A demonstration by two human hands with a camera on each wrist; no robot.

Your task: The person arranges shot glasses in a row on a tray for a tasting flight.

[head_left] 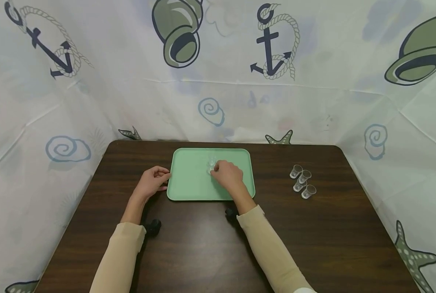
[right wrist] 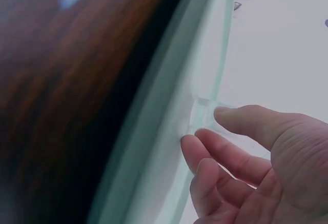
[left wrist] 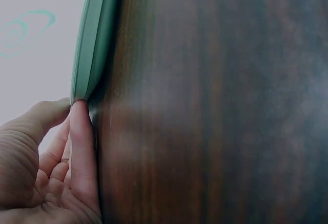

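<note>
A light green tray [head_left: 188, 183] lies on the dark wooden table. My left hand [head_left: 153, 179] is at its left edge; in the left wrist view the thumb and a finger of that hand [left wrist: 66, 147] meet the tray's corner [left wrist: 89, 55] from either side. Over the tray's middle, my right hand [head_left: 228, 176] pinches a small clear shot glass [head_left: 211, 166]. Seen from the right wrist, the thumb and curled fingers of this hand [right wrist: 241, 157] are at the faint see-through glass [right wrist: 202, 112]. Part of the glass is hidden behind the fingers.
Several small clear shot glasses [head_left: 302, 182] stand close together on the table [head_left: 276, 228], right of the tray. Behind the table hangs a white cloth [head_left: 232, 110] printed with anchors and shells. Dark wrist cameras [head_left: 153, 228] sit below both hands.
</note>
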